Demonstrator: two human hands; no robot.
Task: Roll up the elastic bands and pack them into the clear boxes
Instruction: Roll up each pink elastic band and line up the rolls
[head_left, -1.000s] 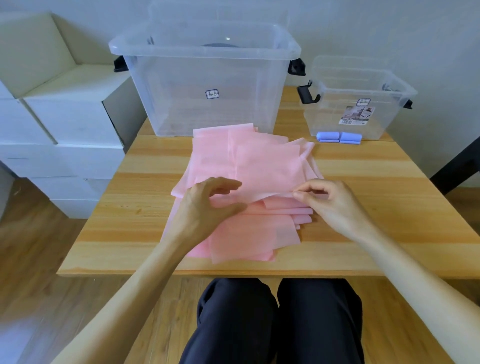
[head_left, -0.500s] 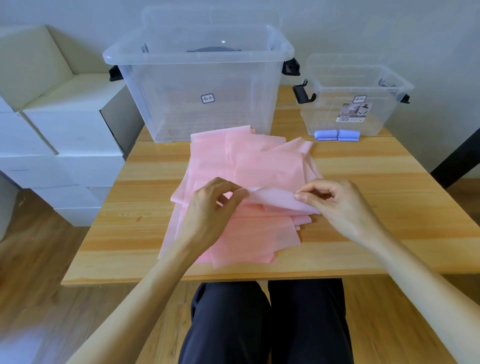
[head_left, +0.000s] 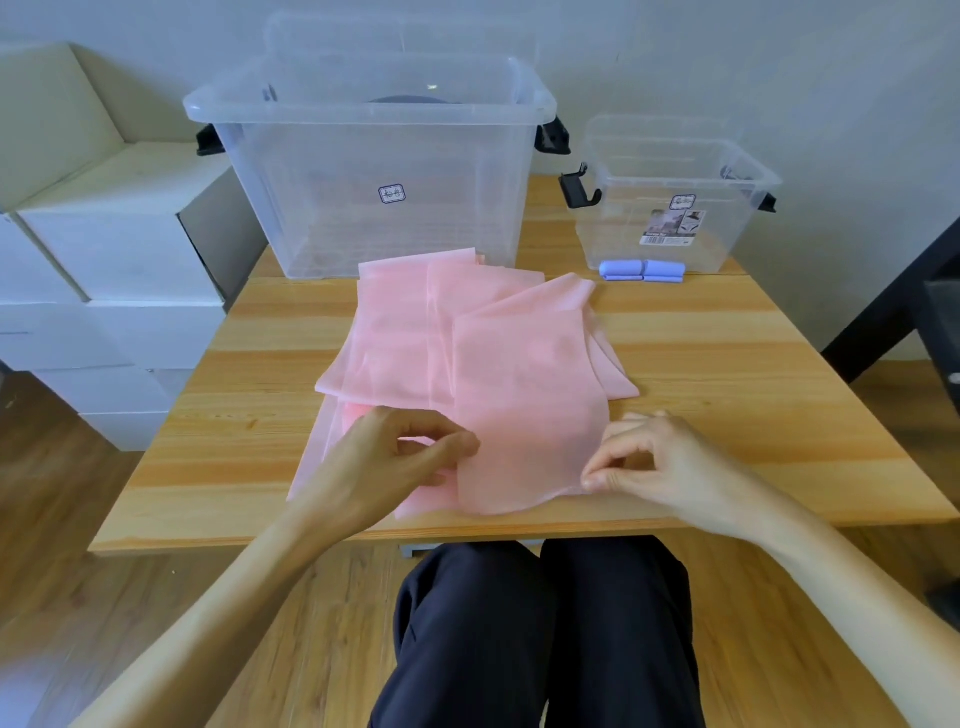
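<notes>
A seated person works at a light wooden tabletop (head_left: 727, 374), both bare forearms reaching in from the near edge. A loose pile of thin, translucent pink elastic bands (head_left: 415, 332) lies spread across the middle of the tabletop, reaching from just in front of the boxes down to the near edge. The topmost pink band (head_left: 524, 415) runs from the far right of the pile toward the person, its near end lifted slightly off the sheets beneath. The left hand (head_left: 384, 467) pinches that band's left edge between thumb and curled fingers, while the right hand (head_left: 660, 462) pinches its right near corner between thumb and forefinger, the other fingers loosely curled above. At the far edge stand two open boxes: a large clear plastic storage box with black side latches (head_left: 374, 171) to the left of centre, directly behind the pile, and a smaller clear plastic box with a printed label (head_left: 675, 208) toward the far right corner. Two rolled pale blue bands (head_left: 641, 270) lie end to end on the tabletop, touching the front of the smaller box. White cardboard cartons (head_left: 104, 249) are stacked on the floor beyond the left edge. The person's dark trousers (head_left: 535, 634) show below the near edge.
</notes>
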